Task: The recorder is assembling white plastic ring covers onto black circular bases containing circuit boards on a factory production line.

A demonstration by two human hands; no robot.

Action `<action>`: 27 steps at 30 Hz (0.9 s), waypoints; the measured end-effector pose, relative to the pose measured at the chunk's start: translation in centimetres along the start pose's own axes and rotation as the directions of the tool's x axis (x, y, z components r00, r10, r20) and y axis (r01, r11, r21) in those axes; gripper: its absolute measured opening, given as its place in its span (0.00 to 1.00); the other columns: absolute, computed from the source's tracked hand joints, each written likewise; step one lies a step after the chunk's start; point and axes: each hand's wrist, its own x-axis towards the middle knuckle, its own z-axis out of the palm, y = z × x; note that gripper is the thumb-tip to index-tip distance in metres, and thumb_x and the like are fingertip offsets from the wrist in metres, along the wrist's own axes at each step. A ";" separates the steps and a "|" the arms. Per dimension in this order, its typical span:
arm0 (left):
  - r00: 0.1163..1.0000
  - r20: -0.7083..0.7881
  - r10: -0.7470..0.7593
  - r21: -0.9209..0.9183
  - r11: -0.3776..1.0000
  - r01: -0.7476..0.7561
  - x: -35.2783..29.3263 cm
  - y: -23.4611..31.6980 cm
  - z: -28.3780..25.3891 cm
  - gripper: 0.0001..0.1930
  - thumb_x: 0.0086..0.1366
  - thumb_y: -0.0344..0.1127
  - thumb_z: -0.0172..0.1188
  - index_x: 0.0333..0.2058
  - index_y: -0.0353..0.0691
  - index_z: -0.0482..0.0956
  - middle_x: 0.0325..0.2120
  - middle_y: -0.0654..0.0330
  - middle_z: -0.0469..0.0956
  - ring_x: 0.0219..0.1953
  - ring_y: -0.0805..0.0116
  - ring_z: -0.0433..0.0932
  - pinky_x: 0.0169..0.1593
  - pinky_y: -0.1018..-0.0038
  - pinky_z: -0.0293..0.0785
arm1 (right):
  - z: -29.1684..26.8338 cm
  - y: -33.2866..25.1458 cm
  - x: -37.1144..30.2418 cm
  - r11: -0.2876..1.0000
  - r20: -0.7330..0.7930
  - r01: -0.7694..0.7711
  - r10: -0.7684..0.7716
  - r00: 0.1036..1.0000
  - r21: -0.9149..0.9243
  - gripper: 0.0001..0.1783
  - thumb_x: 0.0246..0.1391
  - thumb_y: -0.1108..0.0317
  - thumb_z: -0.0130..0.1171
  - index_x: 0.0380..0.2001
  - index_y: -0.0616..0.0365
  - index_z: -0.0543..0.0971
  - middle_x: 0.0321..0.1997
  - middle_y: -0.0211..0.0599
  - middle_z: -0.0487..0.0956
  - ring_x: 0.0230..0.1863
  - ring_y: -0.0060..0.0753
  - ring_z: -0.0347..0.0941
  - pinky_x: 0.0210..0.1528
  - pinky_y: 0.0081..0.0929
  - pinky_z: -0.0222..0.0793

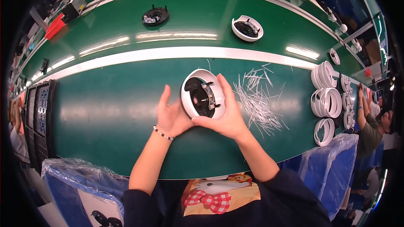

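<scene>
A round white plastic housing (190, 106) with a black inner part and a small circuit board is held up over the green worktable, tilted with its inside toward me. My right hand (229, 115) grips it along the right rim, thumb at the bottom and fingers around the far side. At its left stands my left hand (171, 115), thumb raised and apart from the rim; its other fingers are partly hidden behind the housing, palm against or close to its lower left. A loose heap of thin white strips (259, 101) lies to the right of the hands.
Stacked white rings (324, 103) stand at the right edge of the worktable (105, 122). Black trays (42, 109) line the left edge. Beyond a pale rail, a conveyor-like green surface carries a black disc part (155, 16) and another white housing (247, 28). Plastic-lined blue bins (332, 164) flank me.
</scene>
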 end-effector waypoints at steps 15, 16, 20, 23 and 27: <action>0.996 0.084 0.037 -0.101 0.994 -0.028 0.2 -0.8 -1.5 0.33 0.57 0.63 0.35 0.50 0.43 0.62 0.43 0.54 0.69 0.47 0.59 0.68 0.48 0.61 0.67 | -3.0 -4.2 2.6 0.744 0.636 0.581 -0.279 0.720 -0.330 0.58 0.14 0.64 0.70 0.56 0.57 0.52 0.60 0.48 0.48 0.61 0.56 0.42 0.58 0.46 0.45; 0.998 0.007 0.058 -0.039 0.998 -0.058 0.2 -0.9 -0.9 0.33 0.57 0.64 0.34 0.50 0.43 0.62 0.43 0.55 0.69 0.46 0.60 0.68 0.48 0.61 0.67 | -3.0 -4.1 2.6 0.788 0.598 0.539 -0.285 0.749 -0.299 0.59 0.13 0.63 0.70 0.56 0.58 0.52 0.60 0.48 0.49 0.60 0.56 0.44 0.58 0.44 0.46; 0.986 -0.071 0.153 0.211 0.968 -0.135 0.1 -0.6 -0.3 0.35 0.56 0.66 0.33 0.53 0.44 0.58 0.49 0.53 0.63 0.50 0.57 0.64 0.50 0.55 0.64 | -3.3 -3.2 2.2 0.851 0.399 0.484 -0.380 0.835 -0.203 0.62 0.12 0.58 0.71 0.56 0.61 0.50 0.57 0.51 0.52 0.59 0.55 0.45 0.57 0.41 0.49; 0.982 -0.010 0.189 0.245 0.952 -0.181 0.4 -0.3 0.1 0.37 0.56 0.65 0.33 0.54 0.40 0.53 0.51 0.55 0.60 0.49 0.58 0.65 0.49 0.55 0.64 | -4.1 -2.0 1.8 0.973 0.214 0.209 -0.225 0.951 0.096 0.63 0.17 0.57 0.73 0.57 0.64 0.47 0.57 0.51 0.54 0.57 0.45 0.53 0.57 0.35 0.50; 0.952 -0.030 0.305 0.388 0.881 -0.270 0.5 -1.0 -0.8 0.38 0.55 0.66 0.33 0.55 0.41 0.52 0.50 0.55 0.61 0.50 0.58 0.64 0.48 0.56 0.66 | -1.7 -0.5 0.8 0.937 0.058 -0.021 0.001 0.998 0.348 0.61 0.22 0.59 0.72 0.56 0.68 0.46 0.55 0.52 0.57 0.55 0.40 0.57 0.56 0.32 0.53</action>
